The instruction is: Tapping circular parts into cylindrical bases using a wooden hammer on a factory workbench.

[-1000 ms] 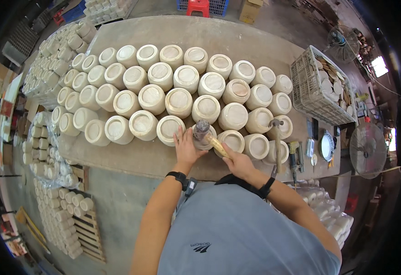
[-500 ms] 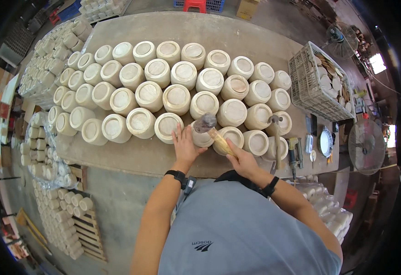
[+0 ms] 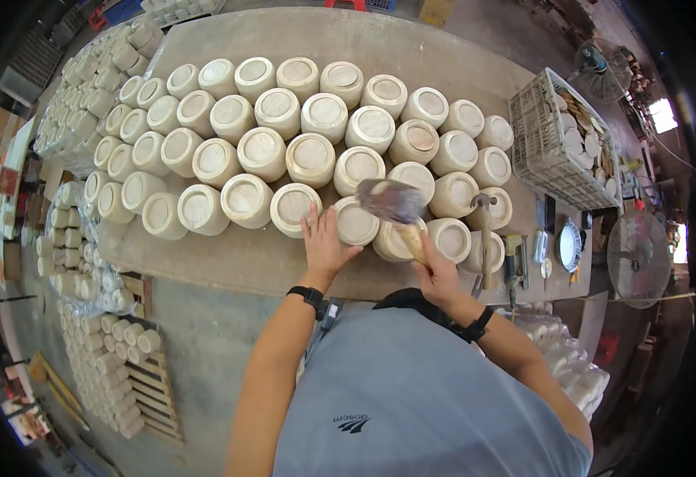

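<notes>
My right hand (image 3: 441, 278) is wrapped round the pale handle of a mallet (image 3: 414, 241). The mallet's dark head is smeared by motion and hangs over the front rows of pale, barrel-shaped wooden pots, hiding parts of a few. My left hand (image 3: 325, 248) has its fingers spread and pointing away from me, at the near side of a wooden pot (image 3: 356, 221) in the front row; its thumb lies by that pot's near edge. Just left of it, another wooden pot (image 3: 295, 210) is close to the fingertips. Each pot shows a round disc set within its rim.
Rows of similar pots cover much of the table (image 3: 228, 270). A grey crate (image 3: 527, 155) of wooden discs stands at the right. Nearer lie a hammer (image 3: 486, 238), a power drill (image 3: 513, 262) and a round dish (image 3: 568, 245). Fans (image 3: 638, 258) stand beyond the right edge.
The mallet's head has risen off the pot by my left hand and swung rightward, and my right hand has shifted slightly right. My left hand stays at nearly the same place.
</notes>
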### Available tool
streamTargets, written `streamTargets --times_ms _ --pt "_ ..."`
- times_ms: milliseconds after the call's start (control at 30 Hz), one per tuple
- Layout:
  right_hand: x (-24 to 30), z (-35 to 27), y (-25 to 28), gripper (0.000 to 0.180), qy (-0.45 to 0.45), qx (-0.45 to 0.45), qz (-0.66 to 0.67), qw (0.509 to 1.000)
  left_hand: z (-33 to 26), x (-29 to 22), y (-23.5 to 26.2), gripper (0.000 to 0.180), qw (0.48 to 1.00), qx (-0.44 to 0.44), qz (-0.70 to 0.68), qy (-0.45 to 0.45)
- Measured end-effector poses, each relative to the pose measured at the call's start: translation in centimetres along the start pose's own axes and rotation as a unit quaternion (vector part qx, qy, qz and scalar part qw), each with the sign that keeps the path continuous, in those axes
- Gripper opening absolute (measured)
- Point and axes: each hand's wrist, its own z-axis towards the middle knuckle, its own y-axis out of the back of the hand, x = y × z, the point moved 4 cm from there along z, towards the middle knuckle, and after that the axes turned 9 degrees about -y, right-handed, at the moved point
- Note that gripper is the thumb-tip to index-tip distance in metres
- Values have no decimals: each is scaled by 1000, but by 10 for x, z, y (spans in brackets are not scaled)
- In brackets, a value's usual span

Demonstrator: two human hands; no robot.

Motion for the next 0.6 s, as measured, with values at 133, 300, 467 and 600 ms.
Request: streamTargets --times_ms 133,300,467,600 --pt "-30 -8 -13 62 77 -18 -12 997 5 -2 3 117 1000 20 2 4" --pt "-22 3 -27 62 -135 139 -104 975 3 3 -2 115 1000 12 3 4" --pt "-16 -1 -6 62 22 -27 15 999 2 1 -1 116 1000 15 2 12" --pt "-43 -11 -34 66 -121 202 -174 956 0 0 2 115 1000 11 2 12"
